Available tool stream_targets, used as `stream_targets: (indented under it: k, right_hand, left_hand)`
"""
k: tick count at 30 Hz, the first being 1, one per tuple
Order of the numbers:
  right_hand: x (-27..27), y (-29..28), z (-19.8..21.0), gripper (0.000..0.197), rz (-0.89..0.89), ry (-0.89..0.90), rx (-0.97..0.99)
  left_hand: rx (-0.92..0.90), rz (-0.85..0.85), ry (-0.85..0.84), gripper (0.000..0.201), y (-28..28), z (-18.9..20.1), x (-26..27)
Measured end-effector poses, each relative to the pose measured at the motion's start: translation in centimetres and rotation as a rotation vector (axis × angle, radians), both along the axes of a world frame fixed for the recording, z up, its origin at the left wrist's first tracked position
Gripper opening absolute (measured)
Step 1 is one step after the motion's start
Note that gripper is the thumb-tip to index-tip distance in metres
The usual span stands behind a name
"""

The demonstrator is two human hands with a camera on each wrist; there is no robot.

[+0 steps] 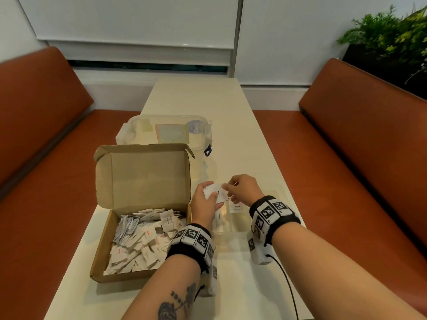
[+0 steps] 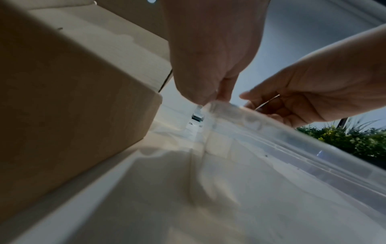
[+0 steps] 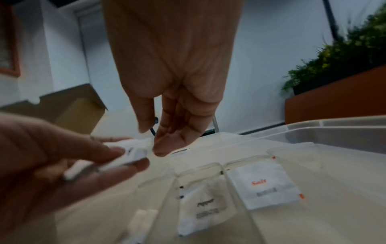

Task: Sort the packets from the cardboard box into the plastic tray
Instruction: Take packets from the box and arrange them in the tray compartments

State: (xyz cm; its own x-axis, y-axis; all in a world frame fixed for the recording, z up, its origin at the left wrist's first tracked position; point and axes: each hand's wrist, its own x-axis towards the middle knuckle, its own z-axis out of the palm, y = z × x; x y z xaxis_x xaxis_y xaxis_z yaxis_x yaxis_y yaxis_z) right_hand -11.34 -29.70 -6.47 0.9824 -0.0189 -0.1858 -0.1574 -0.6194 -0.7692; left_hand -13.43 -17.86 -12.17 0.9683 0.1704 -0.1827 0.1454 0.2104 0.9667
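An open cardboard box (image 1: pixel 104 250) at the left of the table holds several white packets (image 1: pixel 143 241) and some silver ones. Right of it stands a clear plastic tray (image 1: pixel 280 188) with compartments. One compartment holds a Pepper packet (image 3: pixel 202 213), the one beside it a Salt packet (image 3: pixel 265 186). Above the tray's near-left corner, my left hand (image 1: pixel 208 192) holds a small bunch of white packets (image 3: pixel 129 151). My right hand (image 1: pixel 228 188) meets it, thumb and fingers pinching the edge of the top packet. The left wrist view shows both hands over the tray wall (image 2: pixel 271 132).
A lidded clear container (image 1: pixel 171 132) stands behind the box, whose raised lid (image 1: pixel 147 176) is close to my left hand. Orange benches (image 1: pixel 46 112) flank the narrow table, and a plant (image 1: pixel 392 38) stands at the far right. A black cable (image 1: pixel 286 280) trails from my right wrist.
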Motion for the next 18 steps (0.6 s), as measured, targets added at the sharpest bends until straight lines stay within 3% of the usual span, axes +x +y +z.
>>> stream_targets:
  k: [12, 18]
  right_hand:
    - [-0.72, 0.11, 0.43, 0.026, -0.069, 0.071, 0.230]
    - [-0.21, -0.72, 0.45, 0.021, -0.080, 0.029, 0.176]
  left_hand:
    - [-0.138, -0.039, 0.011, 0.024, -0.32, 0.62, -0.27]
    - [-0.148, 0.004, 0.054, 0.023, -0.19, 0.37, -0.12]
